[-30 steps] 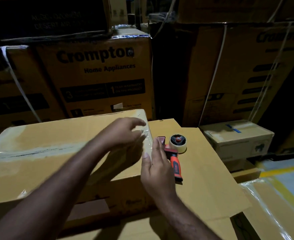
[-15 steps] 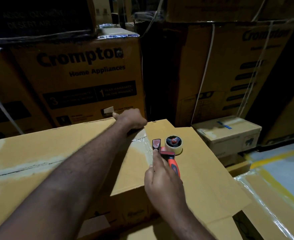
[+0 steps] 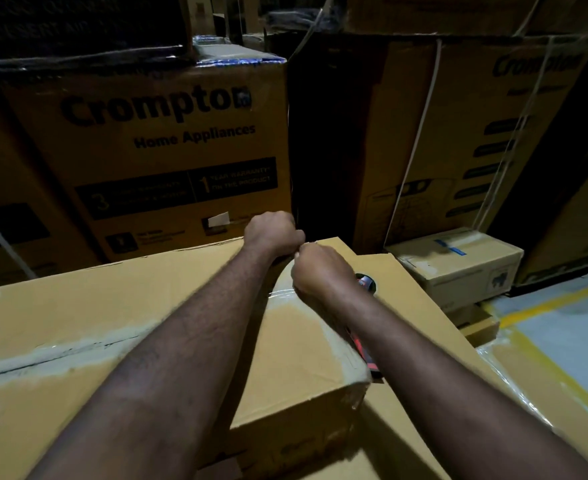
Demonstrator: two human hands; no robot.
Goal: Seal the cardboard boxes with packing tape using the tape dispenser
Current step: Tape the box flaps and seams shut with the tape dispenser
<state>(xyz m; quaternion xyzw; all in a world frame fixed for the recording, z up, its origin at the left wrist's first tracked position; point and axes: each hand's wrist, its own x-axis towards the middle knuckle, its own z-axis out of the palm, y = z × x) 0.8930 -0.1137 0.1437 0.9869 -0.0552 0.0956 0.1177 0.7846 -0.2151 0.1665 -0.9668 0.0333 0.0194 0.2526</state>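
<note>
Both hands meet at the far right corner of the box (image 3: 147, 341), fingers curled in tight and knuckles touching. The left hand (image 3: 271, 233) sits over the far edge with its fingers folded down behind the cardboard, out of sight. The right hand (image 3: 320, 271) is bunched just beside it, thumb side pressed to the left knuckles. A thin pale sliver shows between them, so they seem to pinch an end of the tape (image 3: 287, 294), though the dim light leaves that unsure. Clear tape runs shiny across the box's right end under the right wrist, and an older strip covers the long seam on the top. The dispenser (image 3: 367, 285) lies untouched on a flat cardboard sheet (image 3: 417, 317) just right of the box, mostly hidden by the right forearm; its roll peeks out past the wrist and its red handle shows by the box's near corner. Printed cartons (image 3: 167, 150) stand behind, and a small box (image 3: 458, 268) sits to the right.
</note>
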